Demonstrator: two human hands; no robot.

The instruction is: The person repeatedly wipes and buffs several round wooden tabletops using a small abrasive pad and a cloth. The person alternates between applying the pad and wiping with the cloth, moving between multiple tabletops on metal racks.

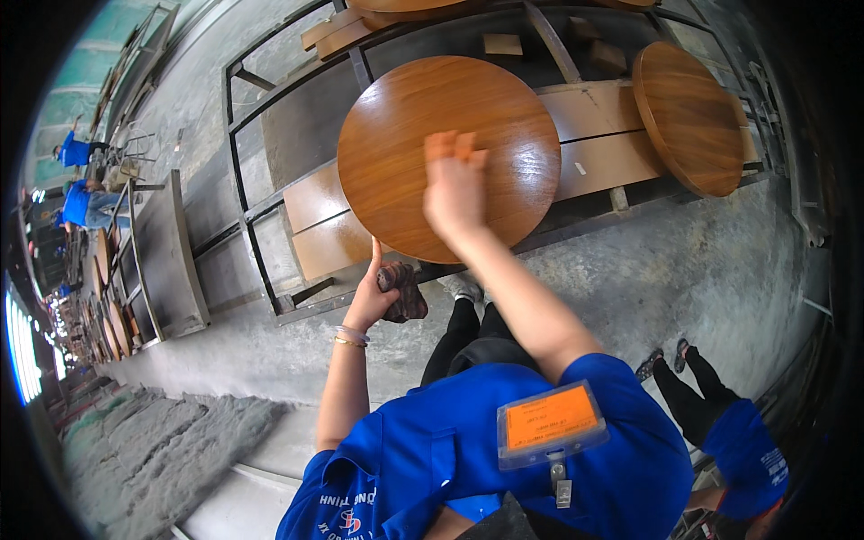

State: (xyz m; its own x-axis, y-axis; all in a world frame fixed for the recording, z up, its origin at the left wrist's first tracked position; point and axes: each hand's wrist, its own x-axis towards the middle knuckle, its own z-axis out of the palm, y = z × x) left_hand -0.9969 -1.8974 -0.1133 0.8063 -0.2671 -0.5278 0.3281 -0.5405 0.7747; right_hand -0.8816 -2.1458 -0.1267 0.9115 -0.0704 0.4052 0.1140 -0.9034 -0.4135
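Observation:
A round, glossy brown wooden tabletop (387, 135) lies flat in front of me. My right hand (456, 193) is over its middle, blurred by motion, with orange coverings on the fingertips; whether it presses anything against the wood is hidden. At the tabletop's near left edge is my left hand (367, 295), one finger stretched up to the rim. Its other fingers are closed round a crumpled dark reddish-brown cloth (404, 292).
Brown boards (315, 198) support the tabletop on a black metal frame (236, 153). Another round tabletop (688, 117) leans at the right. A co-worker in blue (742, 454) stands at lower right; others work far left beside a grey table (162, 252).

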